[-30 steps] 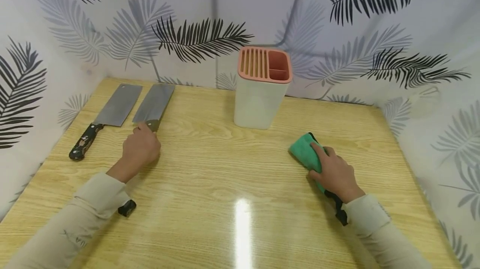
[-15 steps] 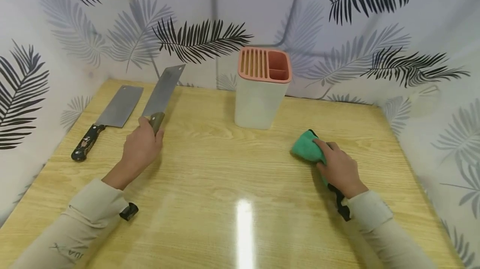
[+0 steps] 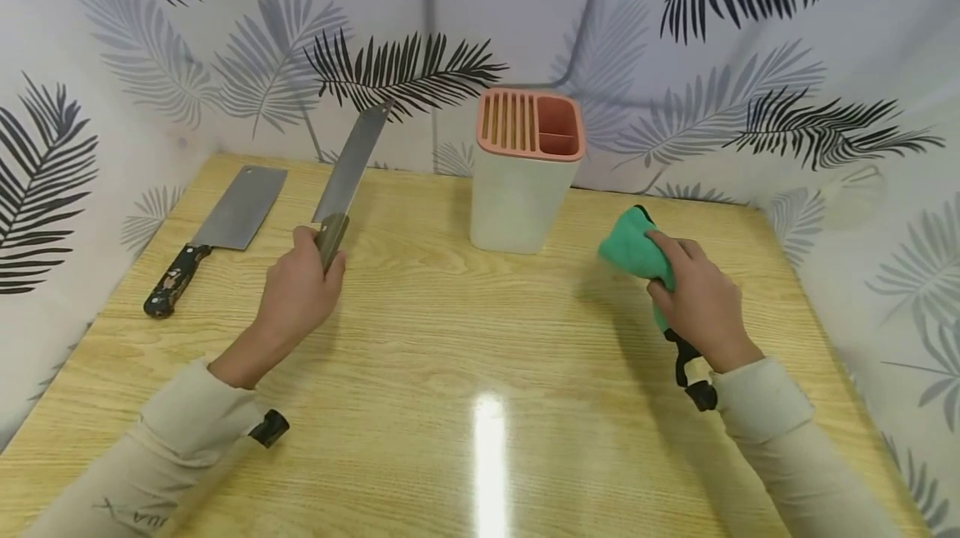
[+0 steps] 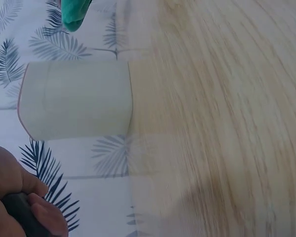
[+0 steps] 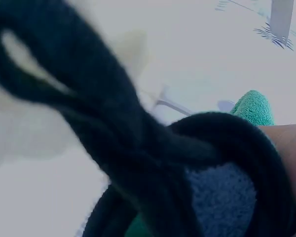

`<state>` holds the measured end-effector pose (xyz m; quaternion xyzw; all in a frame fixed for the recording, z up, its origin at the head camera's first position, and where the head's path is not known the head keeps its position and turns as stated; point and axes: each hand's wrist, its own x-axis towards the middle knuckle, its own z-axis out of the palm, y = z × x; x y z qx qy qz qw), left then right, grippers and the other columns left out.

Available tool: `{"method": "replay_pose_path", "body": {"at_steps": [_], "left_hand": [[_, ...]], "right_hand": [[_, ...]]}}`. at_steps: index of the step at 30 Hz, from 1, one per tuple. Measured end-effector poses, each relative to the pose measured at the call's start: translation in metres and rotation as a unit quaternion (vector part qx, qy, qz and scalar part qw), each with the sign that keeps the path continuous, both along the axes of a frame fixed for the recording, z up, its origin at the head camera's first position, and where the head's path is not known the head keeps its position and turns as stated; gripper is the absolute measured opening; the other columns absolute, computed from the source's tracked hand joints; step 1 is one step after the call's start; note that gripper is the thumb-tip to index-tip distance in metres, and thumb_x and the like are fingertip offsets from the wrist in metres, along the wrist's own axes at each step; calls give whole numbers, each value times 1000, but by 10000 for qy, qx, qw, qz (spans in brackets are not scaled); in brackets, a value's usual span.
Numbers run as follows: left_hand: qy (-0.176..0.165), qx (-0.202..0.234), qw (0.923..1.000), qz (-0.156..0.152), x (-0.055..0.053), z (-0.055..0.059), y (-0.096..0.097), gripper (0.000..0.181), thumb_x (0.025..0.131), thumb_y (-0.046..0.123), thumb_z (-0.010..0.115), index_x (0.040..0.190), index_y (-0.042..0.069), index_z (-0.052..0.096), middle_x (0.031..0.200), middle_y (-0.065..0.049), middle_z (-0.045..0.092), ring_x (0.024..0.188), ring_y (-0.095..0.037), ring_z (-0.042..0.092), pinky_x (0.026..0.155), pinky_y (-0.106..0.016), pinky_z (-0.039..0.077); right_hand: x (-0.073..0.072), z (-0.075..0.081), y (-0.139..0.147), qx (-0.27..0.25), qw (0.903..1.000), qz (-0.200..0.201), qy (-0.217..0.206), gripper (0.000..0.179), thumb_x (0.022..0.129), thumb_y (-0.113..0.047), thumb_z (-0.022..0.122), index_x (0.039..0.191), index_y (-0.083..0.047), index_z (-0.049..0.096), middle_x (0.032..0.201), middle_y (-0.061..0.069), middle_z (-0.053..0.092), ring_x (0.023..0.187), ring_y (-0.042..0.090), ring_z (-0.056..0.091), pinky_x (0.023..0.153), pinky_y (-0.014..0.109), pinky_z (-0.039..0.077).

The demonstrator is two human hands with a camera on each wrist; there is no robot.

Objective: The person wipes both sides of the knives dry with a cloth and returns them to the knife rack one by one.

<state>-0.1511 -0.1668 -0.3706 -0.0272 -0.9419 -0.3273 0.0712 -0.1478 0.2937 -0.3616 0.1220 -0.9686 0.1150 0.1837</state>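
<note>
My left hand (image 3: 300,288) grips the handle of a cleaver (image 3: 351,167), held above the table with its blade slanting up and away to the right. In the left wrist view, the fingers curl round the dark handle (image 4: 24,215); the blade is out of that view. My right hand (image 3: 703,296) holds a bunched green cloth (image 3: 633,245) with black edging, raised off the table. The cloth's black trim and hanging loop (image 5: 133,138) fill much of the right wrist view. A second cleaver (image 3: 242,206) with a dark patterned handle lies flat at the left.
A white knife holder (image 3: 517,201) with a pink slotted top stands at the back middle of the wooden table (image 3: 420,338), between the two hands. Its top has narrow slots on the left and two larger openings on the right. Leaf-patterned fabric (image 3: 502,13) hangs behind and beside the table.
My left hand has lifted the cleaver off the table and moved it slightly right, its blade tipping up. The right hand has raised the green cloth up and slightly rightward.
</note>
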Motion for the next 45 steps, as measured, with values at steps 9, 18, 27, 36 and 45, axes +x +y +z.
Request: {"method": "replay_pose_path", "body": {"at_steps": [9, 18, 27, 36, 45], "left_hand": [[333, 326, 9989, -29, 3, 5, 9, 41, 105, 21, 43, 126, -14, 45, 65, -10, 47, 46, -17, 42, 41, -26, 35], [598, 679, 9959, -31, 3, 6, 14, 43, 105, 30, 44, 123, -8, 53, 60, -9, 50, 40, -13, 40, 38, -25, 35], [768, 1522, 9853, -92, 11, 5, 21, 30, 104, 29, 48, 99, 3, 60, 68, -11, 63, 43, -8, 53, 40, -25, 43], [708, 2580, 9630, -332, 26, 0, 37, 29, 105, 24, 49, 89, 1, 56, 63, -11, 58, 42, -17, 57, 39, -26, 49], [993, 3331, 9340, -833, 22, 1, 53, 29, 107, 22, 46, 98, -2, 60, 67, -7, 60, 40, -10, 56, 37, -26, 47]], "right_hand": [[-4, 24, -6, -232, 9989, -1, 412, 59, 87, -4, 65, 144, -12, 51, 127, 25, 59, 63, 35, 59, 43, 47, 43], [-8, 53, -24, -584, 9955, 123, 731, 58, 89, -6, 61, 145, -16, 51, 131, 21, 60, 79, 36, 61, 51, 51, 44], [-13, 70, -58, -737, 9927, 602, 747, 61, 88, -8, 63, 146, -20, 50, 135, 17, 58, 80, 33, 60, 54, 48, 45], [-17, 78, -81, -902, 9879, 981, 788, 59, 86, -9, 63, 144, -19, 53, 135, 18, 56, 89, 33, 60, 58, 47, 47], [-25, 95, -95, -945, 9806, 1267, 1160, 62, 85, -7, 61, 145, -22, 54, 134, 14, 57, 80, 29, 58, 52, 41, 42]]}}
